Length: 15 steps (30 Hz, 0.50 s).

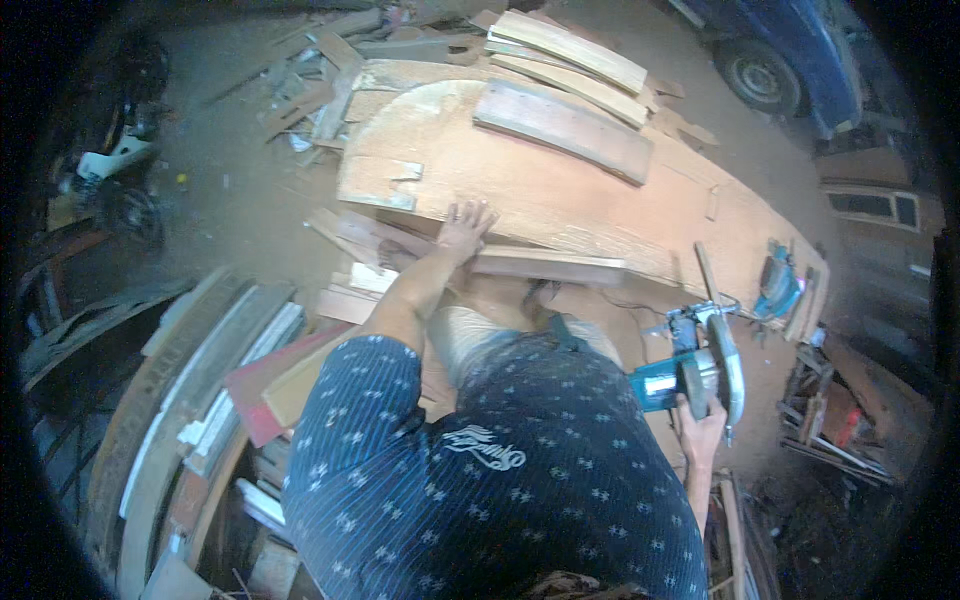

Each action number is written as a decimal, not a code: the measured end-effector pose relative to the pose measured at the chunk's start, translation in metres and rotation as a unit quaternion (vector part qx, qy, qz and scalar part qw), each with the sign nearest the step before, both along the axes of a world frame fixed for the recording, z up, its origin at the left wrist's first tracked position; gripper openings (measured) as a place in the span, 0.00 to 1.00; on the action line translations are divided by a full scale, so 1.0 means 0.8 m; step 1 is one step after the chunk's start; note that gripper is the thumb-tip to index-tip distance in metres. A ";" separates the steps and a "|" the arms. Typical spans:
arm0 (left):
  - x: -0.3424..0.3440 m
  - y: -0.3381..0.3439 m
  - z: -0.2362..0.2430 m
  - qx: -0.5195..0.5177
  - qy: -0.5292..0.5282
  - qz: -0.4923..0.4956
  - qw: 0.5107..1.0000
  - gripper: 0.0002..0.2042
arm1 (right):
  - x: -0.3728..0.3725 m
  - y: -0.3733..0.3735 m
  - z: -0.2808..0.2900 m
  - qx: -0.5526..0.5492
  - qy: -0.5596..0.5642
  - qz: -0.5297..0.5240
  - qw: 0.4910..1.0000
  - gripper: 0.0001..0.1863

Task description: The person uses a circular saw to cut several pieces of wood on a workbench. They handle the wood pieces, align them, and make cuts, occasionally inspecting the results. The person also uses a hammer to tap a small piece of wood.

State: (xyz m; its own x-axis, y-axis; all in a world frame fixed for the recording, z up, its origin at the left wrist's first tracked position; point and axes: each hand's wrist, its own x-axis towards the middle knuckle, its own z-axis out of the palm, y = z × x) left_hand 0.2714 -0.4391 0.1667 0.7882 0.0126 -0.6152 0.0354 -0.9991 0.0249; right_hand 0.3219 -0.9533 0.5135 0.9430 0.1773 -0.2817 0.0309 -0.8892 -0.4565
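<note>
A large light plywood board (pixel 560 190) with a curved end lies across the upper middle, with a grey wooden plank (pixel 560 135) on it. My left hand (pixel 462 228) rests with fingers spread at the board's near edge. Just below that edge is a narrow plank (pixel 545 268). At the right, my right hand (pixel 700 420) grips the handle of a teal and silver circular saw (pixel 660 385). A smaller teal power tool (pixel 780 290) lies at the board's right end.
Stacked offcuts (pixel 565 55) lie at the far edge. Long boards (pixel 180 420) and a red panel (pixel 260 400) are at lower left. A blue vehicle with a wheel (pixel 760 80) stands at upper right, scrap wood (pixel 830 410) at right, dark clutter (pixel 115 190) at far left.
</note>
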 end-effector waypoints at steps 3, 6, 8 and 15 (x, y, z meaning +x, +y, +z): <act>0.005 0.010 -0.017 0.030 -0.037 0.038 0.998 0.35 | 0.007 0.042 0.041 0.025 0.135 -0.087 0.987 0.17; 0.005 0.015 0.024 0.015 -0.060 0.064 0.996 0.33 | -0.011 -0.010 0.013 0.031 0.062 -0.032 0.997 0.17; -0.020 0.013 0.023 0.012 -0.061 0.090 0.994 0.32 | -0.011 -0.024 -0.005 0.016 0.090 -0.066 0.994 0.17; -0.023 -0.006 0.022 -0.046 -0.066 0.250 0.965 0.27 | -0.020 -0.025 -0.009 0.070 0.032 -0.052 0.996 0.17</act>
State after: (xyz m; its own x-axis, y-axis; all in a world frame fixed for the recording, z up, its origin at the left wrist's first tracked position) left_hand 0.2532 -0.4438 0.1842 0.7697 0.3619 -0.5259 0.5025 -0.8515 0.1495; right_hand 0.3062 -0.9736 0.5064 0.9390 0.1210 -0.3219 -0.0921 -0.8134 -0.5744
